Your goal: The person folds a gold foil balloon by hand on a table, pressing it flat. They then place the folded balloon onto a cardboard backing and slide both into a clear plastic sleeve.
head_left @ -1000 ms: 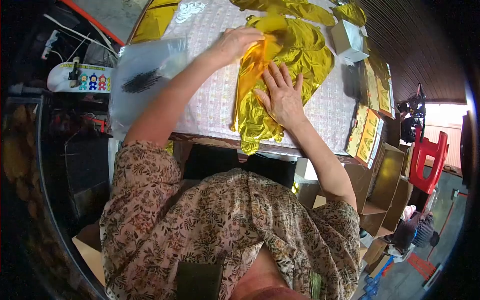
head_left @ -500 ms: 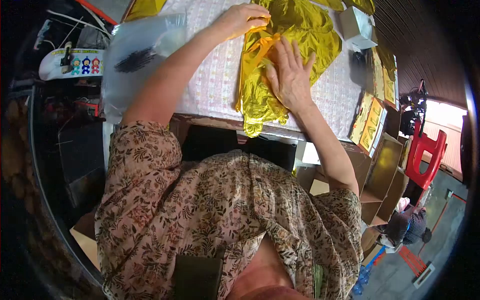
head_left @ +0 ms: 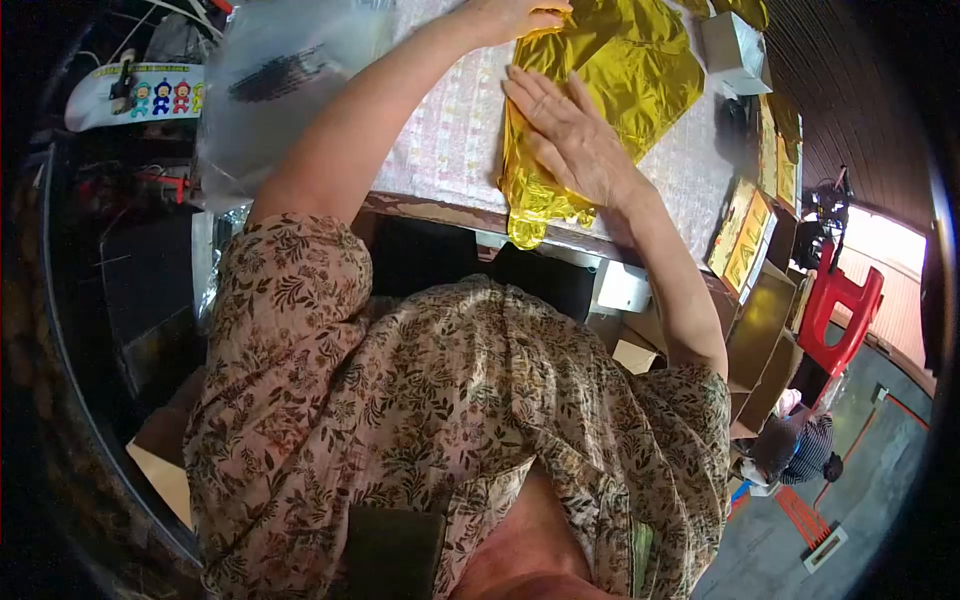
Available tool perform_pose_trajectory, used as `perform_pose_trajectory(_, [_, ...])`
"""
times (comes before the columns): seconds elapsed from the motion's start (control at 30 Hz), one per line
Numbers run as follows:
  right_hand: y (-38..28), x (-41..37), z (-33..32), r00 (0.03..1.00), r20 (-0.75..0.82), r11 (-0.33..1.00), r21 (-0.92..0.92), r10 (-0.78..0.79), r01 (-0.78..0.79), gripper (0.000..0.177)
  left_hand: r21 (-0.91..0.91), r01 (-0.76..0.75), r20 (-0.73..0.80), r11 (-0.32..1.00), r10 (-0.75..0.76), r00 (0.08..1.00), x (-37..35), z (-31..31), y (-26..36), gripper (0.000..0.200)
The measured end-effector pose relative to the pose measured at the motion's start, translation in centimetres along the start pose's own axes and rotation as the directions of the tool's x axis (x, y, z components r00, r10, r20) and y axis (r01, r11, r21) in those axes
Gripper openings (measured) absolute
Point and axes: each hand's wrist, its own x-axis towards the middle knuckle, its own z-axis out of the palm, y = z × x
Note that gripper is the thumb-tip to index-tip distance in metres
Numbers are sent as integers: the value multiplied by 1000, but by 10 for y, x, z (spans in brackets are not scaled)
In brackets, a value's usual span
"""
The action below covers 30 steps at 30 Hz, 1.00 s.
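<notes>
A shiny, crinkled gold foil piece (head_left: pixel 640 75) lies flat on the table, its narrow lower end hanging over the front edge. At its upper left border, my left hand (head_left: pixel 510 18) has its fingers curled down and closed on the foil; the fingertips are partly hidden at the top of the view. My right hand (head_left: pixel 575 145) lies flat across the lower left part of the foil, fingers stretched out and pointing up and left. The orange reflections near my left fingers are on the foil.
A patterned cloth (head_left: pixel 450 140) covers the table. Clear plastic sheets (head_left: pixel 270 120) lie at left. On the right stand a white box (head_left: pixel 735 50), a yellow lettered box (head_left: pixel 745 245) and cardboard shelving (head_left: pixel 765 320). Beyond are a red plastic chair (head_left: pixel 840 315) and another person (head_left: pixel 810 450).
My left hand has moved up and right along the foil's edge. My right hand has turned so its fingers point more to the left, and the orange strip between the hands no longer shows.
</notes>
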Motion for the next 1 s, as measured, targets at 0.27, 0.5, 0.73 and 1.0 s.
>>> perform_pose_trajectory(0.27, [-53, -25, -9, 985, 164, 991, 132, -56, 34, 63, -2, -39, -4, 999, 39, 999, 1, -2, 1, 29])
perform_pose_trajectory(0.5, [-40, -28, -23, 994, 7, 933, 345, -111, 101, 57, 1, -87, -4, 996, 87, 996, 1, -1, -3, 28])
perform_pose_trajectory(0.73, [-16, -12, -3, 998, 19, 997, -52, 56, -55, 54, 13, -53, 22, 998, 53, 998, 3, -5, 3, 27])
perform_pose_trajectory(1.0, [-25, -19, -2, 999, 14, 999, -37, 31, -30, 55, -35, 245, 231, 969, -230, 945, 11, -12, -17, 31])
